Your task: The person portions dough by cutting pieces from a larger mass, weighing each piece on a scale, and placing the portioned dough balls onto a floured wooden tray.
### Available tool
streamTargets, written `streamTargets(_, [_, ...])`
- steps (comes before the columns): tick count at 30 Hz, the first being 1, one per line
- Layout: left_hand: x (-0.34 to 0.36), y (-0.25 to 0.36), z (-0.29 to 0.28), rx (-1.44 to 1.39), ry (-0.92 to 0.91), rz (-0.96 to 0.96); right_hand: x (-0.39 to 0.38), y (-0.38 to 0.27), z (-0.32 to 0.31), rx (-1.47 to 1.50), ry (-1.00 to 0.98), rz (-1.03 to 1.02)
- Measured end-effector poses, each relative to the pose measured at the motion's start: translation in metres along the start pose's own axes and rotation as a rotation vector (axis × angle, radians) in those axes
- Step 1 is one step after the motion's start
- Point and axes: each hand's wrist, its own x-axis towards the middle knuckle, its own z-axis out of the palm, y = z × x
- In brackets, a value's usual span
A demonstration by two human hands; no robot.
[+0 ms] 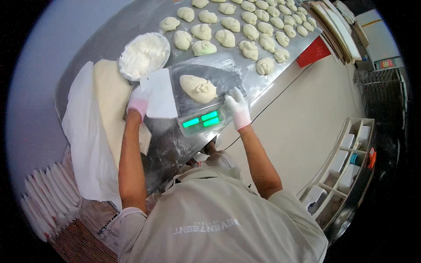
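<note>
My left hand point(138, 103), in a white and pink glove, is closed on the edge of a flat white dough scraper point(158, 94). A lump of dough point(197, 89) rests on the dark, floury pan of a digital scale point(182, 128) with lit green displays. At the pan's right edge is my right hand point(238, 108), also gloved, its fingers extended and holding nothing. Left of the scraper lies a large slab of dough point(106, 94), partly covered by a white sheet point(81, 127). A bowl of flour point(144, 56) stands behind the scraper.
Several shaped dough pieces point(225, 38) lie in rows over the far part of the metal table point(98, 48). A red container point(313, 52) and upright boards point(335, 30) stand beyond its right edge. A divided rack point(337, 173) is at right; stacked white packages point(50, 193) are at lower left.
</note>
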Motion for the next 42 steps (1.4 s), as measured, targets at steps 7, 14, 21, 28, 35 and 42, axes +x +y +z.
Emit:
streamTargets(7, [0.065, 0.005, 0.15, 0.523, -0.408, 0.521, 0.01, -0.007, 0.007, 0.013, 0.076, -0.083])
streamTargets(14, [-0.012, 0.052, 0.124, 0.056, 0.001, 0.367, 0.051, -0.001, -0.082, 0.494, 0.004, -0.02])
streamTargets(21, [-0.035, 0.078, 0.063, -0.779, 0.267, -0.273, 0.134, -0.071, -0.111, -0.015, 0.015, -0.299])
streamTargets(28, [-0.07, -0.028, 0.081, -1.008, 0.355, -0.484, 0.168, -0.017, -0.09, -0.283, -0.124, -0.174])
streamTargets(35, [-0.085, -0.036, 0.093, -1.035, 0.159, -0.525, 0.13, 0.049, -0.076, -0.219, -0.37, 0.057])
streamTargets(42, [-0.127, -0.078, 0.066, -1.203, 0.056, -0.546, 0.072, 0.096, -0.048, -0.172, -0.34, 0.022])
